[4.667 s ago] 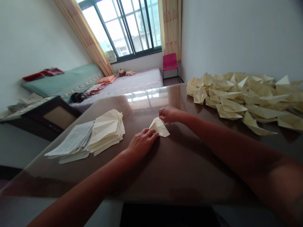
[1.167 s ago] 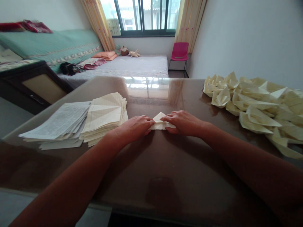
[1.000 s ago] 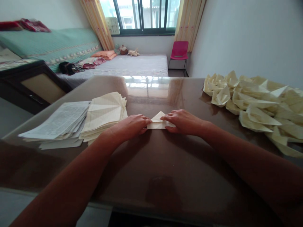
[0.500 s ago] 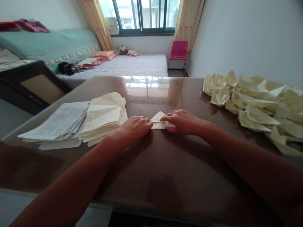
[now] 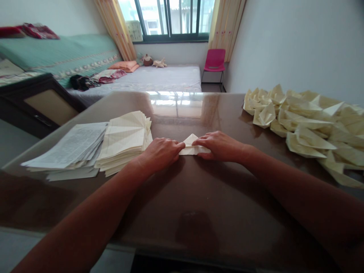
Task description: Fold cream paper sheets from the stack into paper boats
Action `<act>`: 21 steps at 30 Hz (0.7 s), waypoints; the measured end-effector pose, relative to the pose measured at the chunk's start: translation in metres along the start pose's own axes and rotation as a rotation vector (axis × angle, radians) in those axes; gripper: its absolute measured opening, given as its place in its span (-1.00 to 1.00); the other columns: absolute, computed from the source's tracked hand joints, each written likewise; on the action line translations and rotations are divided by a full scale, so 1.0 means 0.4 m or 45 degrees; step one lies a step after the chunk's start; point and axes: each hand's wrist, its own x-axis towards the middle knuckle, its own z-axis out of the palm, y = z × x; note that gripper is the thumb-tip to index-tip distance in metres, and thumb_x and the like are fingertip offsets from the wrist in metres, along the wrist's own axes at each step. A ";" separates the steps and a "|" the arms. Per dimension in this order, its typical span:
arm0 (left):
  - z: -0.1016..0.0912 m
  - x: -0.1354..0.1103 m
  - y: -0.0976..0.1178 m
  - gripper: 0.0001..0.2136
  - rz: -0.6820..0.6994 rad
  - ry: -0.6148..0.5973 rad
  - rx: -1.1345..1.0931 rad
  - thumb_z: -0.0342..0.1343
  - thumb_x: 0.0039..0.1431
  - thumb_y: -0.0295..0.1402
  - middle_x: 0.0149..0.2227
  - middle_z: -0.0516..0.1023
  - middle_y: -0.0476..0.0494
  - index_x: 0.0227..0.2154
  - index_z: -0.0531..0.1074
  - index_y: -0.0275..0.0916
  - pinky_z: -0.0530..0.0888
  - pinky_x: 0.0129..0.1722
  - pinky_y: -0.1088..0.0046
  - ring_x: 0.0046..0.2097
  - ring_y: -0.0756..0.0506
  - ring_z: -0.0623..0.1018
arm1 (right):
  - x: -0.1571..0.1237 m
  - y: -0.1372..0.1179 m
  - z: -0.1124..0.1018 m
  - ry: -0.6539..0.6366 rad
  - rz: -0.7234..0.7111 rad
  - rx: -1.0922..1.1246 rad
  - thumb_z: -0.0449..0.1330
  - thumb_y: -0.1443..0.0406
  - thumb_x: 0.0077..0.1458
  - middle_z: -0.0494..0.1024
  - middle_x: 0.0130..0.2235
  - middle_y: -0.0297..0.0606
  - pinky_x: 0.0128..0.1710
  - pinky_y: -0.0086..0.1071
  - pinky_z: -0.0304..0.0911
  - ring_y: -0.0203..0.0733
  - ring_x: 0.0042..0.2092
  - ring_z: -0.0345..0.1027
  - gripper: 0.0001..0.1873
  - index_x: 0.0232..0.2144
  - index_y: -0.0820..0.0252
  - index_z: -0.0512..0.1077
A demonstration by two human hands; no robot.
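Progress as read from the layout: one small folded piece (image 5: 191,146) lies flat on the counter (image 5: 199,204), caught between both hands, its peak pointing away from the person. Left hand (image 5: 160,151): grip curled, fingertips pressed onto the left corner of the piece. Right hand (image 5: 220,146): grip flatter, fingers laid over the right edge and bearing down; whether any finger sits under the paper cannot be told. Shape at this stage is a low triangle, not opened out, so I judge it partway through its folds. Done so far, by the evidence: a large heap of finished folded shapes (image 5: 307,121) well off to the outside of the right grip, spilling toward the counter's far side. Left to do: a thick stack of pre-creased cream sheets (image 5: 125,140) just beside the left grip, close to the knuckles. Beyond it, farther from the left grip, lies a fanned stack of flat printed sheets (image 5: 68,149) with no creases visible. Judgement: a good share is finished, yet both supply stacks are thick, so plenty is left. Count of either pile not readable.
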 end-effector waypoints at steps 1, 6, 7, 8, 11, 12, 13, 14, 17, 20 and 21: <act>0.000 -0.001 0.000 -0.84 0.005 -0.008 -0.002 -0.03 0.20 -0.37 -0.32 0.59 -0.11 -0.26 0.45 -0.19 0.35 -0.46 0.43 -0.34 -0.14 0.58 | 0.000 0.000 0.001 -0.002 0.001 -0.001 0.12 0.18 0.13 0.59 -0.17 -0.19 -0.25 -0.37 0.14 -0.11 -0.21 0.46 -0.61 0.01 0.11 0.43; 0.006 -0.003 0.008 -0.86 0.048 -0.029 0.017 -0.01 0.22 -0.39 -0.29 0.58 -0.14 -0.31 0.45 -0.24 0.37 -0.44 0.43 -0.27 -0.16 0.58 | 0.002 0.002 0.006 -0.010 0.000 0.001 0.14 0.17 0.12 0.59 -0.16 -0.18 -0.21 -0.35 0.15 -0.10 -0.18 0.45 -0.60 0.01 0.11 0.43; 0.009 -0.002 0.010 -0.86 0.055 -0.027 0.032 -0.01 0.22 -0.43 -0.29 0.58 -0.16 -0.32 0.45 -0.26 0.37 -0.45 0.44 -0.26 -0.16 0.58 | 0.002 0.003 0.007 -0.006 -0.002 0.002 0.14 0.17 0.12 0.59 -0.16 -0.18 -0.21 -0.35 0.15 -0.10 -0.18 0.45 -0.61 0.00 0.11 0.44; 0.013 0.000 0.013 -0.86 0.061 -0.024 0.047 -0.02 0.21 -0.46 -0.30 0.58 -0.17 -0.32 0.46 -0.27 0.36 -0.45 0.45 -0.25 -0.16 0.58 | 0.002 0.003 0.008 -0.001 -0.004 0.003 0.13 0.18 0.13 0.59 -0.16 -0.18 -0.20 -0.35 0.15 -0.10 -0.18 0.45 -0.61 0.00 0.11 0.44; 0.022 0.004 0.016 -0.85 0.077 -0.009 0.065 -0.02 0.20 -0.50 -0.30 0.57 -0.19 -0.32 0.46 -0.28 0.36 -0.46 0.47 -0.25 -0.15 0.57 | 0.001 0.003 0.011 0.002 -0.003 0.009 0.13 0.18 0.13 0.59 -0.15 -0.18 -0.19 -0.35 0.16 -0.10 -0.17 0.45 -0.62 -0.01 0.11 0.45; 0.024 0.005 0.016 -0.85 0.074 0.001 0.065 -0.03 0.20 -0.49 -0.29 0.57 -0.18 -0.31 0.46 -0.27 0.36 -0.46 0.47 -0.26 -0.15 0.58 | 0.001 0.003 0.011 -0.002 -0.003 0.010 0.13 0.18 0.13 0.58 -0.15 -0.18 -0.19 -0.35 0.16 -0.10 -0.17 0.45 -0.62 -0.01 0.12 0.45; 0.026 0.006 0.014 -0.85 0.067 0.013 0.063 -0.03 0.21 -0.48 -0.29 0.57 -0.17 -0.30 0.45 -0.25 0.36 -0.46 0.47 -0.26 -0.15 0.58 | 0.001 0.003 0.011 -0.005 -0.002 0.010 0.13 0.17 0.13 0.58 -0.15 -0.17 -0.19 -0.35 0.16 -0.09 -0.16 0.45 -0.62 -0.01 0.12 0.45; 0.026 0.006 0.013 -0.85 0.058 0.024 0.059 -0.02 0.21 -0.47 -0.29 0.58 -0.15 -0.29 0.45 -0.23 0.36 -0.47 0.47 -0.26 -0.14 0.58 | 0.001 0.003 0.010 -0.010 0.000 0.009 0.13 0.17 0.13 0.58 -0.14 -0.17 -0.19 -0.35 0.16 -0.09 -0.16 0.45 -0.62 -0.01 0.12 0.45; 0.026 0.006 0.007 -0.85 0.027 0.046 0.045 -0.01 0.20 -0.41 -0.31 0.58 -0.10 -0.27 0.45 -0.19 0.34 -0.48 0.47 -0.30 -0.13 0.59 | 0.001 0.001 0.007 -0.019 0.008 0.007 0.13 0.18 0.13 0.58 -0.15 -0.18 -0.20 -0.36 0.15 -0.10 -0.16 0.45 -0.62 -0.01 0.11 0.45; 0.024 0.006 0.005 -0.84 0.015 0.065 0.046 -0.04 0.19 -0.40 -0.34 0.58 -0.07 -0.27 0.45 -0.17 0.32 -0.50 0.46 -0.35 -0.13 0.59 | 0.001 -0.003 0.003 -0.026 0.017 0.010 0.12 0.18 0.14 0.59 -0.17 -0.18 -0.21 -0.37 0.14 -0.10 -0.17 0.45 -0.65 -0.04 0.11 0.46; 0.023 0.006 0.005 -0.84 0.012 0.071 0.051 -0.04 0.19 -0.40 -0.35 0.57 -0.07 -0.28 0.45 -0.17 0.31 -0.51 0.45 -0.36 -0.13 0.58 | 0.001 -0.005 0.001 -0.026 0.020 0.009 0.11 0.18 0.15 0.59 -0.18 -0.18 -0.22 -0.37 0.14 -0.11 -0.17 0.44 -0.66 -0.06 0.12 0.47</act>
